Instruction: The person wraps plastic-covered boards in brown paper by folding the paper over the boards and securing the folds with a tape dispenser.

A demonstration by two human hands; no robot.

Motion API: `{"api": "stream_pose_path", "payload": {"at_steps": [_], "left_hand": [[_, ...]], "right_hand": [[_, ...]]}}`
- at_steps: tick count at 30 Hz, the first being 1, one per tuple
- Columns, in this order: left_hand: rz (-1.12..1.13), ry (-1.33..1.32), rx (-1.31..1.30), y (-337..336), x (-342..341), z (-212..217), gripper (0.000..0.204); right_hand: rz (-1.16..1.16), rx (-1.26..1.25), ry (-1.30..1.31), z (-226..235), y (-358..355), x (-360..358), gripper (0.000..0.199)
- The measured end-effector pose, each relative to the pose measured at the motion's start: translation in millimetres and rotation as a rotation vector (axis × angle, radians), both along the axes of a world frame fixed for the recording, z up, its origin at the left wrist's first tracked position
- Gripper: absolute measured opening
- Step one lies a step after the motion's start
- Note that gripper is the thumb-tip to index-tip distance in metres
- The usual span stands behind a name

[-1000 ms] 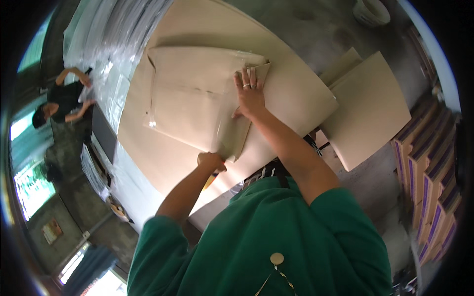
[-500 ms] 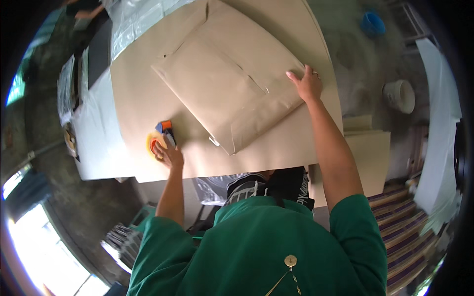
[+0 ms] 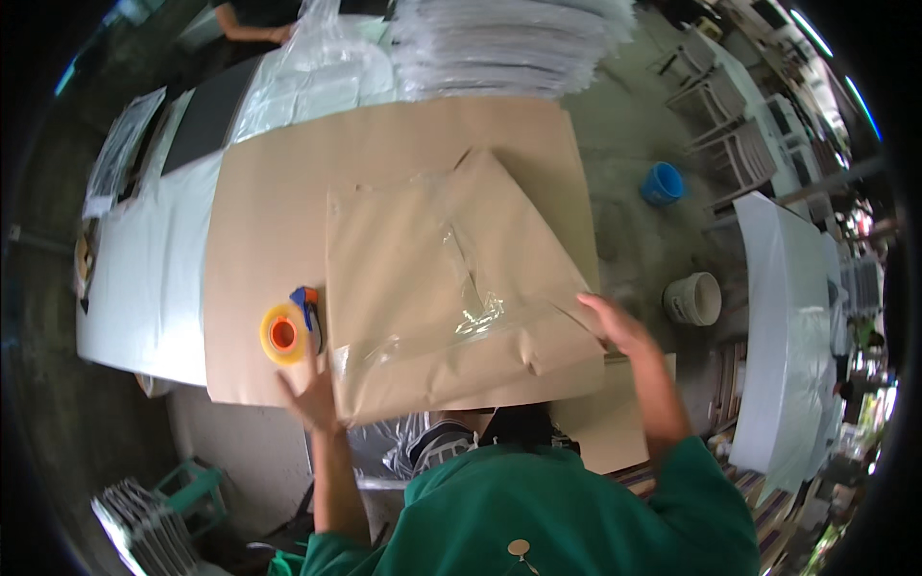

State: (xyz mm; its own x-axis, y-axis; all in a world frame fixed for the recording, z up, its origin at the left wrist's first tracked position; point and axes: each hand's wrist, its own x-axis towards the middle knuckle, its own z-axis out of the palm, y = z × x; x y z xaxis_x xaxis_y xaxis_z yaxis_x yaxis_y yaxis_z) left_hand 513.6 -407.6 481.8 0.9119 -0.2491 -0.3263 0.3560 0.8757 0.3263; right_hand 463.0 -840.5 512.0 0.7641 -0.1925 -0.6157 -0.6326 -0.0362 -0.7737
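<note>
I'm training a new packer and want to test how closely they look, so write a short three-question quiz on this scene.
1. Multiple choice: where is the tape dispenser relative to the brown package? (a) to its left (b) to its right (c) on top of it
2. True or false: clear tape shows on the package's upper face.
3. Fill in the colour: on the floor at right, beyond the pale bucket, stands a ____ bucket.

Key: 1. a; 2. true; 3. blue
</note>
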Motion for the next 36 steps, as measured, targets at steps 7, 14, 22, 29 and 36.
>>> {"api": "stream_pose_path", "payload": {"at_steps": [7,14,22,29,36], "left_hand": [[0.128,-0.634,0.962,-43,12,170,0.117],[0.504,-0.514,0.977,-52,95,35,0.099],[0.237,-0.755,1.073,-139,-21,116,0.095],[-0.445,-0.417,0.808,-300,-172,54,0.094],[-0.972,-0.097,0.828,-419,-282,-60,0.100]], "right_hand": [[-0.118,-0.110,-0.662,160,16,-34,0.081],[-0.470,-0.168,-0.915,-40,8,35,0.067],[-1.011,-0.101,-0.908,19,0,-102,0.041],[-1.082,-0.918,-0.216,90,-144,-318,0.067],[-0.961,-0.857,0.168,-2,-288,-446,0.080]]}}
